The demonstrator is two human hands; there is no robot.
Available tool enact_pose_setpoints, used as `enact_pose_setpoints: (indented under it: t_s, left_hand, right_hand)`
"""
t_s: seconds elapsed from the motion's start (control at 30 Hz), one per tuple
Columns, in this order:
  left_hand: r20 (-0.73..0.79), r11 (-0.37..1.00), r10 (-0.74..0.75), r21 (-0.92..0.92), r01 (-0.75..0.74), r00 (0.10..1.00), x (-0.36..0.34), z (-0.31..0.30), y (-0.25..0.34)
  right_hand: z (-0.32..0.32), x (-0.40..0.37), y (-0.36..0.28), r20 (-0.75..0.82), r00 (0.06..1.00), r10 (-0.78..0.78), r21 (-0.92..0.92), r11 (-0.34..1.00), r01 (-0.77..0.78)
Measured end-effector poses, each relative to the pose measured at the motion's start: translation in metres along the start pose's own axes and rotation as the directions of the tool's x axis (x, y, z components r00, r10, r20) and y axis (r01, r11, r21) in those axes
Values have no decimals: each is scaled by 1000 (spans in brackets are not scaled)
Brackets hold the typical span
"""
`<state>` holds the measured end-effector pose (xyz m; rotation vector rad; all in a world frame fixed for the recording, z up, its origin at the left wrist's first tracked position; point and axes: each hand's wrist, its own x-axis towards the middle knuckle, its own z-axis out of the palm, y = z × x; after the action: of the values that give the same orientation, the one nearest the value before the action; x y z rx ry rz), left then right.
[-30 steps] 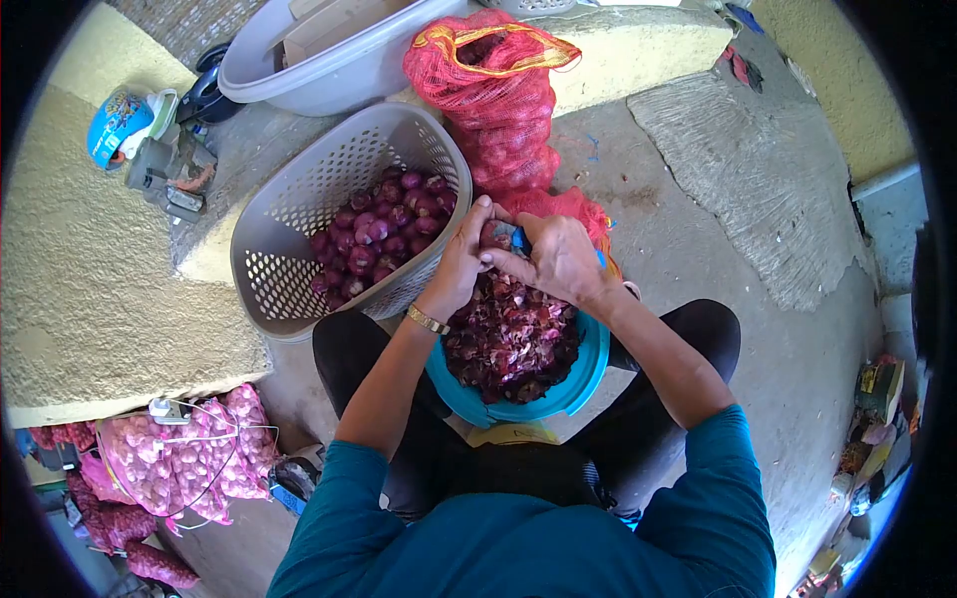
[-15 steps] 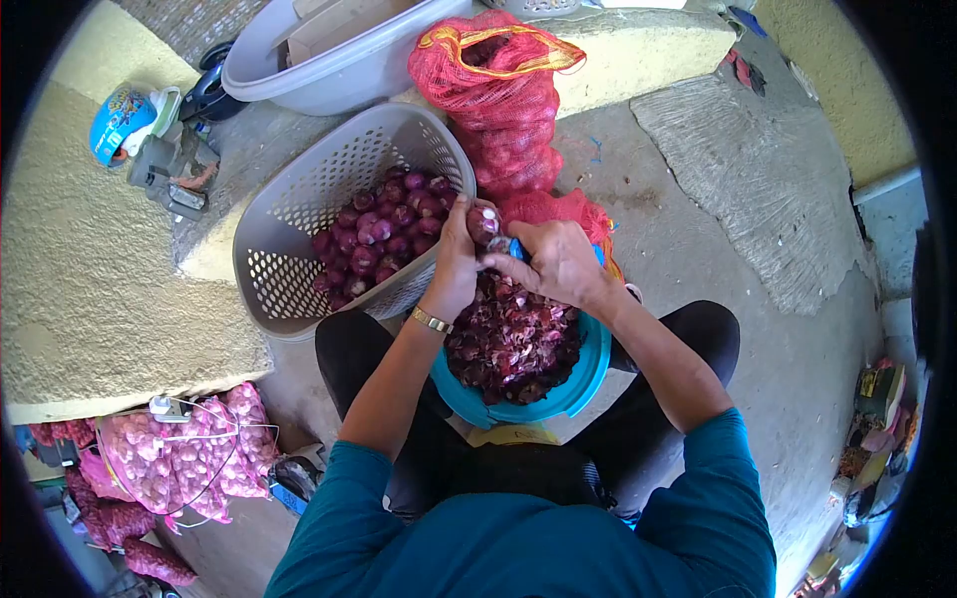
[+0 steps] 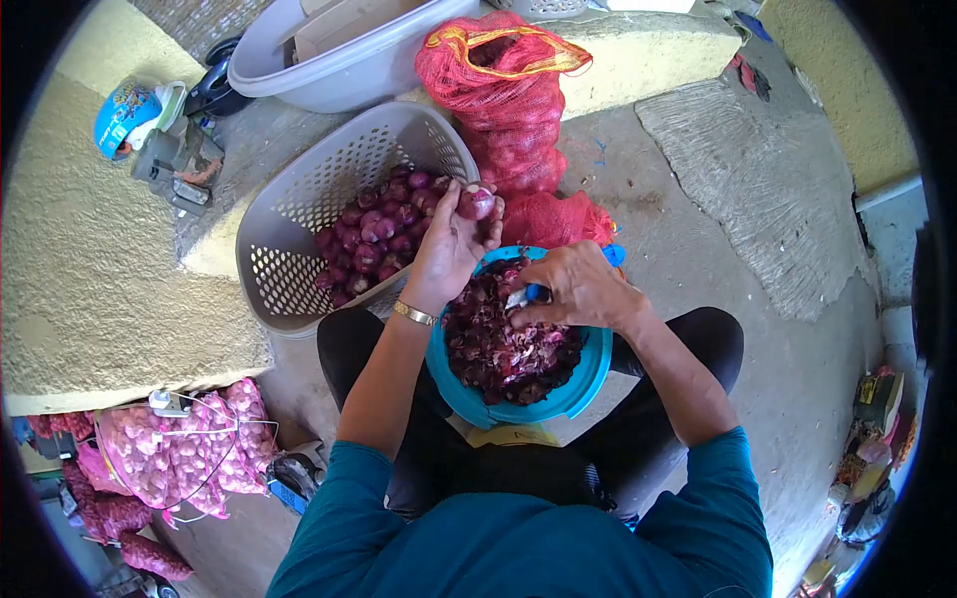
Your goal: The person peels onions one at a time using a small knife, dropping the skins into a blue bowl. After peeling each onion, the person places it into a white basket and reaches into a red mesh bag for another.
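A peeled-looking red onion (image 3: 477, 203) sits in the fingers of my left hand (image 3: 451, 247), beside the rim of the grey perforated basket (image 3: 289, 194). Several purple onions (image 3: 374, 229) lie inside that basket. My right hand (image 3: 583, 287) is closed around a small knife (image 3: 536, 293) with a blue handle; its short pale blade points left, partly hidden by the fingers. Below the knife stands a turquoise tub (image 3: 595, 371) between my knees, and dark red onion skins (image 3: 508, 349) fill it.
Behind the tub is a red mesh sack (image 3: 513, 120) of onions, with another red mesh bag (image 3: 553, 221) in front. A pale grey tub (image 3: 339, 75) rests on the ledge at the back. Pink net bags (image 3: 174, 448) of pale bulbs lie at lower left.
My hands have moved apart. The left has gone up slightly with the onion, its fingers opening more around it; the right has dropped over the tub with the knife.
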<state>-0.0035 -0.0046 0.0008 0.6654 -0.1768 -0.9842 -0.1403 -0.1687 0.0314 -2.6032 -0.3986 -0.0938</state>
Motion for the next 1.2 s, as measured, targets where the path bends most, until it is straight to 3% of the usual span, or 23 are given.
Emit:
enact_pose_setpoints:
  t_s: [0.07, 0.2, 0.27, 0.3, 0.33, 0.4, 0.47, 0.53, 0.77, 0.97, 1.03, 1.07, 1.13, 1.17, 1.2]
  left_hand:
    - [-94, 997, 37, 75, -30, 995, 0, 5, -3]
    - [-42, 995, 19, 94, -15, 999, 1, -3, -5]
    - [-155, 994, 52, 103, -37, 987, 0, 4, -6]
    - [-154, 994, 52, 103, -36, 987, -1, 2, -7]
    - [-78, 998, 24, 67, -18, 997, -1, -1, -7]
    - [0, 999, 0, 32, 0, 1000, -2, -5, -10]
    - [78, 1000, -19, 26, 17, 997, -2, -8, -13]
    - [52, 999, -18, 45, 16, 998, -4, -1, -10]
    - [31, 989, 56, 133, -59, 998, -6, 22, -7]
    - [30, 991, 106, 76, -108, 994, 4, -20, -6]
    - [46, 991, 120, 52, -122, 992, 2, -10, 2]
    - [60, 991, 132, 25, -134, 989, 1, -7, 4]
    - [65, 992, 127, 11, -128, 990, 0, -4, 8]
    - [47, 991, 130, 31, -131, 990, -1, -2, 9]
    - [30, 990, 134, 50, -135, 991, -1, 2, 9]
  right_hand:
    - [-6, 1, 0, 39, 999, -7, 90, 996, 3]
    - [-17, 5, -7, 73, 996, 44, 88, 995, -51]
    - [-11, 10, -5, -307, 936, 173, 312, 947, -73]
    - [-8, 16, -1, -413, 882, 228, 413, 910, -42]
    - [-9, 19, 1, -413, 881, 230, 413, 910, -44]
    - [-12, 27, 4, -579, 781, 236, 404, 914, 23]
    - [-8, 27, 11, -553, 804, 220, 458, 886, 72]
    - [-7, 29, 11, -526, 824, 212, 503, 859, 100]
    - [-12, 29, 10, -547, 801, 244, 438, 899, 25]
    - [-6, 18, 16, -393, 916, 83, 421, 902, 99]
    - [-9, 9, 11, -69, 998, -14, 448, 893, 43]
    - [-11, 7, 7, -67, 998, -14, 450, 892, 42]
    - [-16, 3, 2, 134, 989, 69, 400, 909, -118]
    - [-18, 3, 2, 133, 989, 71, 400, 909, -119]
    - [-20, 3, 3, 186, 977, 100, 477, 861, -179]
